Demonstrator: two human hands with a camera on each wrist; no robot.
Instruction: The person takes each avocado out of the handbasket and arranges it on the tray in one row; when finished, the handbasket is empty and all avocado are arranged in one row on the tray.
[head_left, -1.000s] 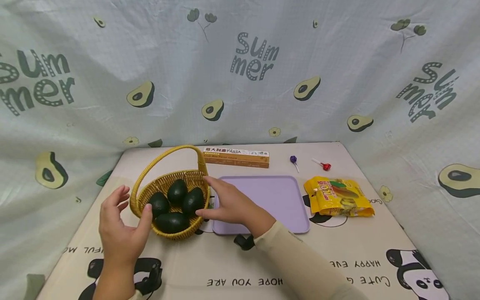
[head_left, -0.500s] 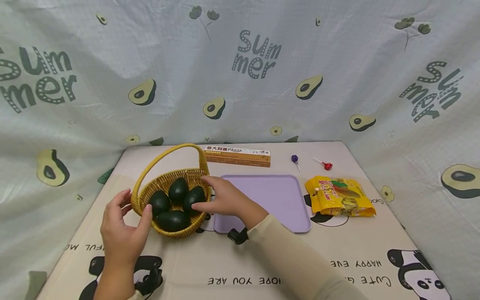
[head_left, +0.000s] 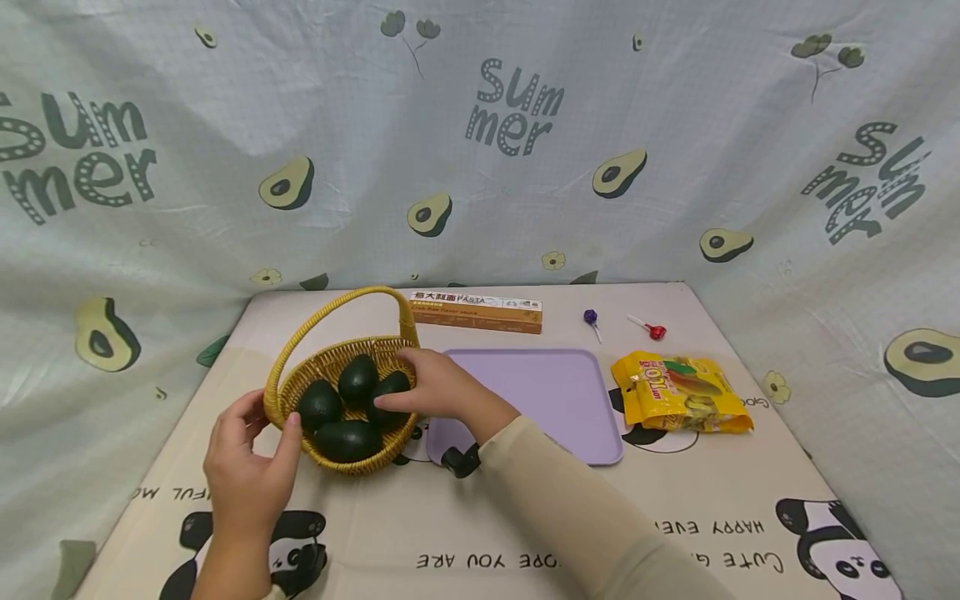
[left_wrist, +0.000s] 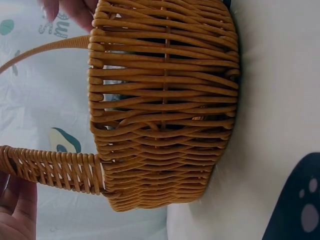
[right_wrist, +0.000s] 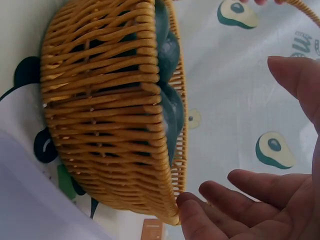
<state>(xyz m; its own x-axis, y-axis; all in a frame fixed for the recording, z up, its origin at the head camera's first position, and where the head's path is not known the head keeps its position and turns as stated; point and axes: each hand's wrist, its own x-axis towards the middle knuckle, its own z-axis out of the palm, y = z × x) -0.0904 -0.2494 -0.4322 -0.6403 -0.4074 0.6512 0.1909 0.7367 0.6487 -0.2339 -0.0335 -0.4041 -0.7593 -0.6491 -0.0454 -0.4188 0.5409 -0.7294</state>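
A yellow-brown wicker basket (head_left: 367, 464) with a tall arched handle stands on the left half of the table. Several dark green avocados (head_left: 348, 441) lie inside it. My left hand (head_left: 251, 467) is at the basket's left side, fingertips beside the handle's foot, thumb spread near the front rim. In the left wrist view its fingers (left_wrist: 20, 205) show behind the handle. My right hand (head_left: 442, 387) reaches over the right rim, its thumb overlapping the rightmost avocado. In the right wrist view the fingers (right_wrist: 245, 200) are spread and loosely bent at the rim, holding nothing.
A lilac tray (head_left: 540, 404) lies right of the basket, under my right wrist. Behind it is a pasta box (head_left: 476, 314). Two lollipops, one purple (head_left: 590, 317) and one red (head_left: 656, 332), lie at the back right, with a yellow snack bag (head_left: 682, 396) nearer.
My right hand has moved left, farther over the basket. My left hand has shifted slightly right, closer to the handle's foot. The basket and avocados keep their places.
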